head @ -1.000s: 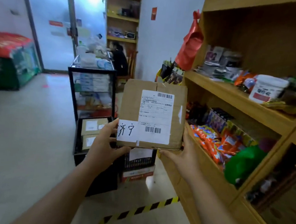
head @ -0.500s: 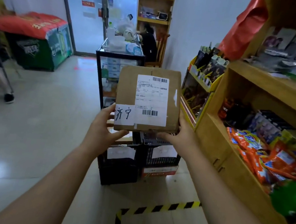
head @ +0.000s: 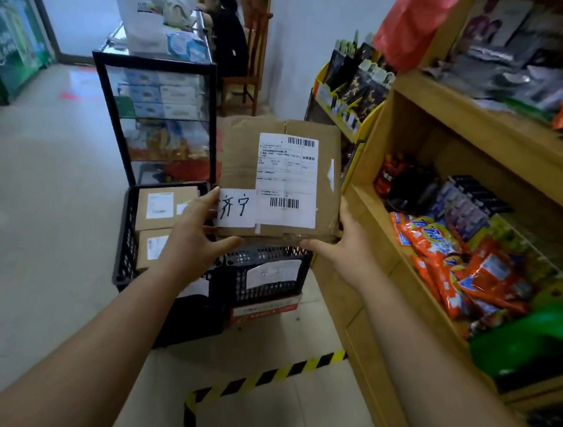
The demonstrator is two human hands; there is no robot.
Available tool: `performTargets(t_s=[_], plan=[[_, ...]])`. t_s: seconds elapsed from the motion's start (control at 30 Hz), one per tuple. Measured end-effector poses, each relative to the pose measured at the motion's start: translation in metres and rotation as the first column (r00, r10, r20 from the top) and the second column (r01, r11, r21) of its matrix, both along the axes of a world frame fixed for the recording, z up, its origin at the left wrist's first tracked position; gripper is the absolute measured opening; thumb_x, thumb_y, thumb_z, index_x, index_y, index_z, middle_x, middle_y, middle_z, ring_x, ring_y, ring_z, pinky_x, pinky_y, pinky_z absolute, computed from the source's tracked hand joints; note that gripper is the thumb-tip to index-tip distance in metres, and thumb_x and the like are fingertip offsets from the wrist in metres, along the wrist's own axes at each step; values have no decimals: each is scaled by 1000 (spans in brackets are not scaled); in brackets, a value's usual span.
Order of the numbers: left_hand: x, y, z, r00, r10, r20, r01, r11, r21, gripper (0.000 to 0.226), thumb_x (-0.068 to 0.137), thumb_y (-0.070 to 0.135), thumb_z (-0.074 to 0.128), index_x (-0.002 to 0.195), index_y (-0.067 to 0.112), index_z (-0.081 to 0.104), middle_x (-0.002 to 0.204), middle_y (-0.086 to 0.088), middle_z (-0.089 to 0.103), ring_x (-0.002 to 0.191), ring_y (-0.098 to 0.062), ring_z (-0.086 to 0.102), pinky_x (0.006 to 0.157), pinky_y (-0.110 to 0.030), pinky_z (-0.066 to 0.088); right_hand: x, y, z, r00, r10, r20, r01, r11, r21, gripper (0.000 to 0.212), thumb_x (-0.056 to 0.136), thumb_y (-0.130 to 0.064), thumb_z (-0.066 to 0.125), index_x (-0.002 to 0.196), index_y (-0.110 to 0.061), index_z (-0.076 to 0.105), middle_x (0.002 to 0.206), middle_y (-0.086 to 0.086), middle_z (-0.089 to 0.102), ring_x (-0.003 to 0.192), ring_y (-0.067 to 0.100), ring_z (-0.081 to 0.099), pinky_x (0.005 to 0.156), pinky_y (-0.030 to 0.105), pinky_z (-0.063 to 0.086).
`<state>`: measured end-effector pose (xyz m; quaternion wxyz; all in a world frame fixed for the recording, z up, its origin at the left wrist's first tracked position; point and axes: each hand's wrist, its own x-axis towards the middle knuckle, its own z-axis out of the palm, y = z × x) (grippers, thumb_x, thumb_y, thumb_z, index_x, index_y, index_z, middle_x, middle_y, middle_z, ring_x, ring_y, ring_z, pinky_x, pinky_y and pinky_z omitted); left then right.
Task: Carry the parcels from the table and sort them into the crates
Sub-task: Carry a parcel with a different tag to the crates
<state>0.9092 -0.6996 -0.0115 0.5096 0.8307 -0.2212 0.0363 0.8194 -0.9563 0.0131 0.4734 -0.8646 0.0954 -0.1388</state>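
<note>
- Two hands carry one flat brown cardboard parcel (head: 278, 178), held face up in front of you, above the black plastic crates on the floor.
- Your left hand (head: 195, 239) grips the parcel's near left corner, thumb under the front edge, fingers lying over a white handwritten label (head: 237, 208).
- Your right hand (head: 345, 250) grips the near right corner, thumb along the bottom edge, fingers curled behind the side.
- A white printed shipping label (head: 286, 179) with two barcodes covers the parcel's face.
- The left black crate (head: 126, 243) holds two brown boxes with white labels (head: 159, 222).
- The right black crate (head: 267, 270) sits directly below the parcel and bears a white tag.
- A wooden shelf unit (head: 455, 102) stocked with orange packets stands at your right.
</note>
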Motion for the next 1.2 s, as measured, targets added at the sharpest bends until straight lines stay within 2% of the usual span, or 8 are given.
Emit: performTargets(t_s=[0.13, 0.3, 0.43, 0.47, 0.57, 0.77, 0.97, 1.2], plan=[[10, -46, -3, 1000, 21, -13, -21, 1000, 20, 89, 73, 17, 84, 147, 26, 36, 132, 3, 53, 113, -13, 56, 94, -32, 51, 15, -47, -11, 1000, 10, -7, -10, 1000, 9, 102, 73, -24, 88, 153, -37, 27, 114, -36, 51, 97, -30, 47, 77, 0, 42], [23, -83, -7, 995, 74, -72, -72, 997, 36, 87, 73, 21, 85, 143, 36, 36, 127, 12, 56, 110, -9, 59, 95, -38, 53, 48, -91, -19, 995, 84, -59, -83, 996, 11, 112, 69, -44, 87, 155, -43, 16, 130, -26, 55, 114, -4, 55, 98, 29, 49], [29, -106, -10, 988, 131, -86, -127, 991, 52, 81, 75, 15, 82, 141, 33, 39, 118, 22, 52, 103, 15, 53, 83, -7, 47, 76, -113, -33, 986, 138, -94, -135, 990, 37, 121, 69, -46, 87, 158, -35, 6, 150, -14, 43, 132, 9, 46, 107, 34, 44], [30, -109, -13, 985, 143, -96, -138, 989, 55, 83, 75, 15, 83, 142, 34, 38, 118, 21, 53, 104, 14, 53, 81, -7, 46, 83, -117, -39, 983, 152, -106, -149, 988, 38, 122, 68, -47, 87, 158, -35, 5, 149, -11, 44, 133, 12, 46, 109, 37, 44], [41, -107, -23, 978, 158, -139, -153, 987, 45, 87, 73, 19, 84, 143, 40, 37, 127, 12, 55, 114, -3, 54, 89, -28, 54, 105, -120, -51, 968, 200, -150, -194, 980, 51, 121, 71, -45, 86, 158, -33, 3, 139, -14, 45, 129, 10, 44, 108, 32, 41], [92, -101, -40, 957, 218, -190, -200, 974, 107, 82, 77, 14, 80, 146, 31, 39, 126, 12, 53, 107, 4, 52, 74, -10, 49, 163, -117, -68, 935, 279, -221, -261, 959, 106, 106, 76, -42, 84, 156, -32, 16, 124, -18, 40, 119, 6, 40, 98, 25, 37], [182, -103, -71, 941, 214, -264, -181, 973, 143, 90, 75, 26, 82, 150, 27, 32, 130, 13, 48, 118, -10, 49, 102, -39, 47, 241, -116, -86, 928, 231, -291, -217, 973, 80, 103, 77, -39, 84, 156, -28, 18, 122, -19, 39, 119, 4, 37, 98, 23, 34], [281, -110, -108, 922, 160, -354, -124, 985, 121, 86, 76, 22, 82, 149, 24, 36, 129, 8, 55, 117, -14, 54, 102, -38, 47, 332, -118, -113, 914, 186, -361, -155, 982, 112, 104, 72, -44, 86, 154, -37, 22, 125, -22, 45, 117, 4, 43, 98, 25, 38]])
